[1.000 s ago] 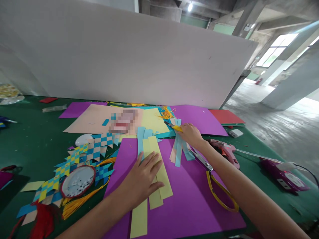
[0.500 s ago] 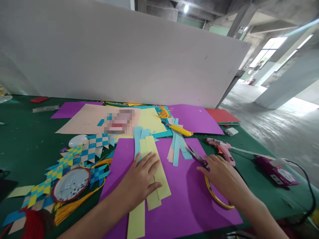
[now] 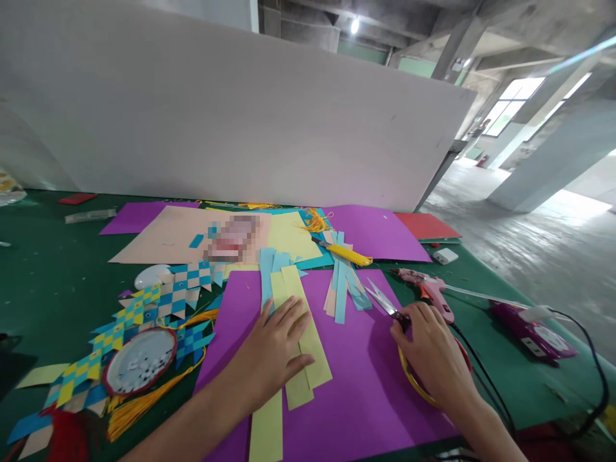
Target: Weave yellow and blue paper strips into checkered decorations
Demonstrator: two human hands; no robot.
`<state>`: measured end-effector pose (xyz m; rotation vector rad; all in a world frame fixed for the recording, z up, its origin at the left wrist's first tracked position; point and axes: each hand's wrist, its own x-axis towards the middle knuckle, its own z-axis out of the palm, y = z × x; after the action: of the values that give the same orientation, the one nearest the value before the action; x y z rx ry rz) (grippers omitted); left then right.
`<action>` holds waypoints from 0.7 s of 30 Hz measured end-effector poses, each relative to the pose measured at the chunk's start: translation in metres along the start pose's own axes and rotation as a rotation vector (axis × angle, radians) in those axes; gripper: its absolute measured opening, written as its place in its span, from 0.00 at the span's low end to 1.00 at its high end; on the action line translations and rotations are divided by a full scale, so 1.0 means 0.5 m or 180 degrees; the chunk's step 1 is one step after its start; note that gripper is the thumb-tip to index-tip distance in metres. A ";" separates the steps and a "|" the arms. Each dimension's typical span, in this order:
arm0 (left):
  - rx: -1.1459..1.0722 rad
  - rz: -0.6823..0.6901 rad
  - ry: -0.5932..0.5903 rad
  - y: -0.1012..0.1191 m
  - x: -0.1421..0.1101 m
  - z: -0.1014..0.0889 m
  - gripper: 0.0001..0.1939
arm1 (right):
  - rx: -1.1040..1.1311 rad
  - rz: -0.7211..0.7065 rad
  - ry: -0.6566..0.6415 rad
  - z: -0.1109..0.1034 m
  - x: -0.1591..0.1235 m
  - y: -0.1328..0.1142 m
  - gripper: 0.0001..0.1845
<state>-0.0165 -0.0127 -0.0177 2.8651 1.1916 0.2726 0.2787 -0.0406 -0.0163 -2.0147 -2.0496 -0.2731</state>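
Observation:
My left hand lies flat, fingers spread, on several pale yellow paper strips. Those strips rest on a large purple sheet, with light blue strips poking out beyond the fingertips. At the sheet's right side, my right hand is closed around a pair of scissors near the pivot. The blades point up and left, and the yellow-lined handle loops are partly covered by the hand. A fan of blue and pink strips is left of the blade tips, with a yellow utility knife across its top.
A pink glue gun and a purple power strip with cables lie to the right. Leftward are woven paper fish, a round dish of small eye pieces and a yellow tassel. A white panel stands behind.
My right hand has shifted slightly right and drawn the scissors with it, its fingers now curled more around them. My left hand stays on the yellow strips.

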 end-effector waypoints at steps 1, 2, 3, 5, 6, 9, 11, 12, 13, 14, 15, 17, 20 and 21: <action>0.0016 -0.0001 0.0007 0.000 0.000 0.002 0.30 | 0.0049 0.0005 0.0041 -0.005 0.010 -0.006 0.06; 0.0036 -0.0010 0.0006 0.000 0.000 0.004 0.30 | 0.0069 -0.0036 0.0073 -0.009 0.024 -0.015 0.07; 0.0053 -0.0020 0.0006 0.000 -0.001 0.006 0.30 | 0.0034 -0.0135 0.0052 -0.013 0.042 -0.027 0.08; 0.0074 -0.0027 0.0011 0.000 -0.003 0.010 0.30 | -0.0119 -0.0405 -0.0064 -0.017 0.089 -0.059 0.10; 0.0081 -0.0025 0.0014 0.000 -0.004 0.011 0.30 | -0.0188 -0.0562 -0.0149 -0.018 0.116 -0.079 0.10; 0.0108 -0.0008 0.0040 0.000 -0.007 0.011 0.30 | -0.0449 -0.1160 -0.0540 -0.013 0.195 -0.145 0.12; 0.0122 0.0003 0.0079 0.001 -0.008 0.008 0.29 | -0.0565 -0.1444 -0.0868 -0.005 0.237 -0.179 0.12; 0.0124 0.0005 0.0088 0.001 -0.008 0.007 0.29 | -0.0555 -0.1464 -0.0919 0.001 0.253 -0.190 0.12; 0.0119 0.0003 0.0095 0.001 -0.007 0.006 0.29 | -0.0538 -0.1430 -0.0934 0.006 0.267 -0.196 0.12; 0.0109 -0.0008 0.0103 0.002 -0.007 0.005 0.28 | -0.0506 -0.1360 -0.0917 0.012 0.279 -0.198 0.11; 0.0094 -0.0015 0.0110 0.002 -0.007 0.004 0.28 | -0.0469 -0.1265 -0.0866 0.017 0.290 -0.196 0.12; 0.0066 -0.0024 0.0124 0.002 -0.007 0.004 0.28 | -0.0415 -0.1012 -0.0752 0.025 0.312 -0.182 0.15; 0.0070 -0.0029 0.0101 0.002 -0.007 0.003 0.28 | -0.0403 -0.0603 -0.0712 0.030 0.350 -0.154 0.19; 0.0077 -0.0031 0.0083 0.002 -0.007 0.003 0.28 | -0.0403 -0.0499 -0.0783 0.031 0.364 -0.147 0.19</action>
<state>-0.0180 -0.0158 -0.0196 2.8842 1.2210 0.2981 0.2027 0.1357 0.0285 -2.0515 -2.4024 -0.1968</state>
